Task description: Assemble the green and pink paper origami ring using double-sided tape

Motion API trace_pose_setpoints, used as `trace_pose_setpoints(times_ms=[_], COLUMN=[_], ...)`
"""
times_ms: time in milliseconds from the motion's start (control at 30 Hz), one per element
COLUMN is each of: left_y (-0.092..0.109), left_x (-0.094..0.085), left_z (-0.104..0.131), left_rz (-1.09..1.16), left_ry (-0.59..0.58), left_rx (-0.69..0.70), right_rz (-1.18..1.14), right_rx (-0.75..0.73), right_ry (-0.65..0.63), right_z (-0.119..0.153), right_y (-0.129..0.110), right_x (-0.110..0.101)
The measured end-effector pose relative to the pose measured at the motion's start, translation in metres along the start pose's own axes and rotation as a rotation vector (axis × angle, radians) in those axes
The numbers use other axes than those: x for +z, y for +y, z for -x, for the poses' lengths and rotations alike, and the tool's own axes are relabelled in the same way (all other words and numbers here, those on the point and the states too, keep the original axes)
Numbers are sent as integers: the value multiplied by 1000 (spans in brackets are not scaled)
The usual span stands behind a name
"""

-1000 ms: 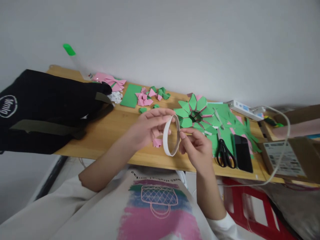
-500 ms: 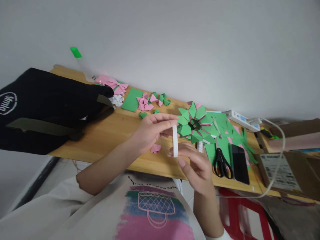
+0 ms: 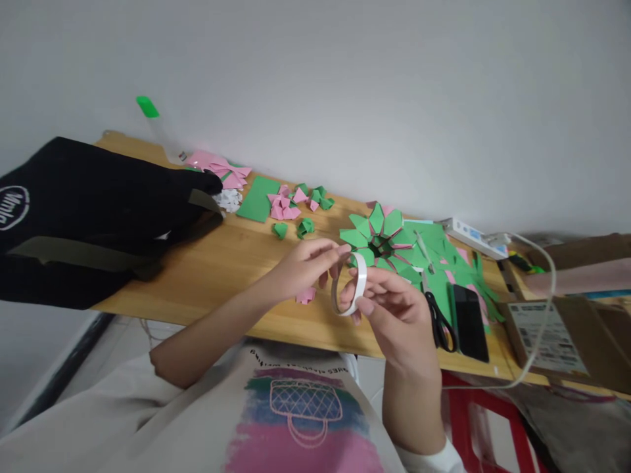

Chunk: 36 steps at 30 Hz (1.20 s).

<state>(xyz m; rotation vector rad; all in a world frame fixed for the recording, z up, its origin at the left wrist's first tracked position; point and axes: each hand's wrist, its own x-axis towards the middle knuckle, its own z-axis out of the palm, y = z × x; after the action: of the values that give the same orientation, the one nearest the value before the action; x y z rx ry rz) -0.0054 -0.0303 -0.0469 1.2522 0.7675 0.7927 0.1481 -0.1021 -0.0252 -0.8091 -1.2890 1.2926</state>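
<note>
A thin white roll of tape (image 3: 361,284), its ring nearly bare, is held above the table between my two hands. My right hand (image 3: 399,305) grips the ring's lower right side, thumb outside and fingers through the opening. The fingertips of my left hand (image 3: 313,263) pinch together at the ring's upper left edge. Just behind the hands lies a green and pink folded-paper ring (image 3: 378,233) with pointed petals. A small pink folded paper piece (image 3: 305,295) rests below my left hand.
Black scissors (image 3: 438,322) and a phone (image 3: 470,322) lie right of my right hand, beside green paper scraps (image 3: 434,240). A power strip (image 3: 473,238) and cardboard box (image 3: 552,335) are farther right. Folded paper pieces (image 3: 283,203) sit at the back; a black bag (image 3: 98,217) covers the left.
The tape roll has turned from edge-on to showing its round opening. My right hand has moved up and closed around it, while my left hand stays near its top.
</note>
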Motion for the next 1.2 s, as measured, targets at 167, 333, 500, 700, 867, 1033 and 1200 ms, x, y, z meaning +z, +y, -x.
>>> trace_pose_setpoints(times_ms=[167,333,500,700,867,1033,1200], left_y=[-6,-1,8,14,25,33,33], left_x=[1,3,9,14,17,23,25], left_z=[4,22,41,42,46,53,55], left_rz=[-145,-468,-638,-768,-853,-959,-1041], left_ry=[61,390,324,333,260,196,250], left_rx=[54,475,668,659,730,744,794], right_rz=[-34,-44,-29,9,-144,-245,-176], right_rx=[35,27,16,-18,55,36,-3], right_ry=[44,138,195,223,73,72,119], right_z=[-6,-6,-6,-4,-3,-3,-1], right_y=[-3,-2,0,-1,-4,1,7], right_x=[1,4,6,7,1,-3,-5])
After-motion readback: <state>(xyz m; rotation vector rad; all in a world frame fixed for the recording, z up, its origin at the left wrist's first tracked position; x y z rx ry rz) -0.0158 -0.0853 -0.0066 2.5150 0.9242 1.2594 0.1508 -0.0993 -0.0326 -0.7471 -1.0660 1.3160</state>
